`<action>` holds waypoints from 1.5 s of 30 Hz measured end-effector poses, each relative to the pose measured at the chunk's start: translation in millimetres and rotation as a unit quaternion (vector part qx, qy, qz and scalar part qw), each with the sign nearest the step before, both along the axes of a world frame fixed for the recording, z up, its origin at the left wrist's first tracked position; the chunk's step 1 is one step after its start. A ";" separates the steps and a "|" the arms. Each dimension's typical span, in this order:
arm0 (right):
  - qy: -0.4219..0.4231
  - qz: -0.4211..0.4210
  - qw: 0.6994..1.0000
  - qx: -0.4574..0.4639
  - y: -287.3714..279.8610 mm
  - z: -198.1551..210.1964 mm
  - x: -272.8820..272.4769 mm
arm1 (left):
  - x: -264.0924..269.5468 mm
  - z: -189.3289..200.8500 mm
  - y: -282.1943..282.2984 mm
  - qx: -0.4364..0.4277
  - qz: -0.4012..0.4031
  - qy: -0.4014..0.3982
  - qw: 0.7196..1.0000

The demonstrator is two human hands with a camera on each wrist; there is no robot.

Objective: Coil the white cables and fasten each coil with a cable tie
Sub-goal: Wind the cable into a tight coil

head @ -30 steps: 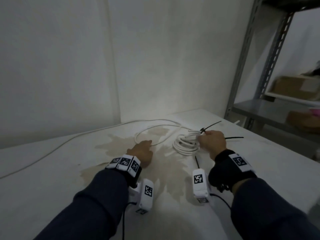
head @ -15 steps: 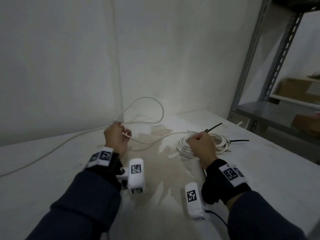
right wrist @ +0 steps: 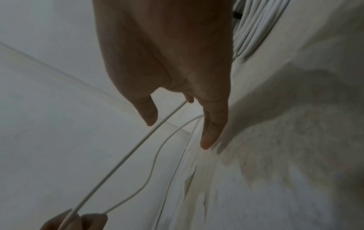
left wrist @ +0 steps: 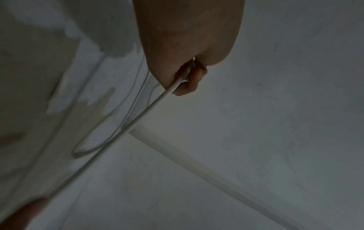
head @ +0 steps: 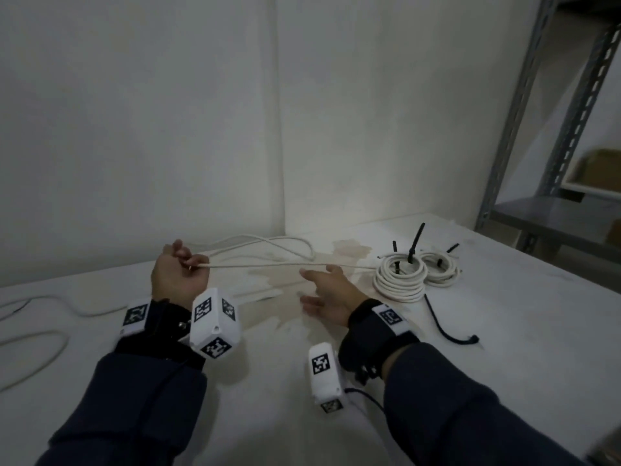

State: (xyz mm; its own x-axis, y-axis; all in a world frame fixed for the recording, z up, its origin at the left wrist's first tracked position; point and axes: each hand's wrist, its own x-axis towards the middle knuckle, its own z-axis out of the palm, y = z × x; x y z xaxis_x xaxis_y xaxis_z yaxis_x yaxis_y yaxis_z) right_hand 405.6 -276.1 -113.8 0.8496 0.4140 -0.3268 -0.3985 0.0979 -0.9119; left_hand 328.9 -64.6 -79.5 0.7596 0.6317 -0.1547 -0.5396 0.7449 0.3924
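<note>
1. I count two finished coils (head: 400, 280) of white cable lying side by side on the surface (head: 504, 331); the nearer one I take as my landmark, and the second coil (head: 442, 269) touches it on its far right.
2. Black cable ties (head: 415, 243) stick up from the coils; I make out at least four ends, though I cannot say how many ties they belong to.
3. One loose white cable (head: 268, 265) runs taut from my left hand towards the landmark coil, with a slack loop of it lying on the surface behind the taut run.
4. My left hand (head: 178, 277), well left of the landmark coil and raised off the surface, has its grip pinched on that loose cable; the left wrist view shows the fingers (left wrist: 194, 82) curled round it.
5. My right hand (head: 331, 295) hovers between the left hand and the landmark coil, grip wide with fingers spread, holding nothing, just beside the taut cable.
6. Half a second ago the right hand was closed at the coil's edge; it has since let go and moved left, and the left hand has lifted its cable higher and pulled it straighter.
7. A thin black lead (head: 447, 327) lies on the surface in front of the landmark coil.
8. A metal shelf (head: 551, 213) stands to the right beyond the coils, with a cardboard box (head: 601, 169) sitting on it.
</note>
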 end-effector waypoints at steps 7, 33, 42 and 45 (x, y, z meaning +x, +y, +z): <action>0.052 -0.240 0.963 0.111 0.2 -19.7 23.1 | -44.1 -22.8 17.3 0.136 -0.040 0.138 0.980; 0.047 -0.048 0.994 0.084 7.5 -13.5 -48.5 | -143.7 -30.0 64.5 0.468 0.012 0.592 0.656; 0.075 0.021 0.973 0.218 33.5 3.4 -120.3 | -159.9 -38.5 -22.4 0.351 -0.320 0.349 0.808; 0.078 0.059 0.978 0.184 38.4 -3.3 -137.8 | -154.6 -50.1 -28.5 0.223 -0.183 0.239 0.927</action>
State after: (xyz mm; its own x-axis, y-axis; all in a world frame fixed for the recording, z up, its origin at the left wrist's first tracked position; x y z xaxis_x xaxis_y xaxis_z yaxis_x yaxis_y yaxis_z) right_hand 267.8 -237.7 -117.1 0.7403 0.6201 -0.2596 -0.5586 0.3527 -0.7507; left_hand 174.3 -93.0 -129.6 0.8477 0.4273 -0.3142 0.0323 0.5498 0.8347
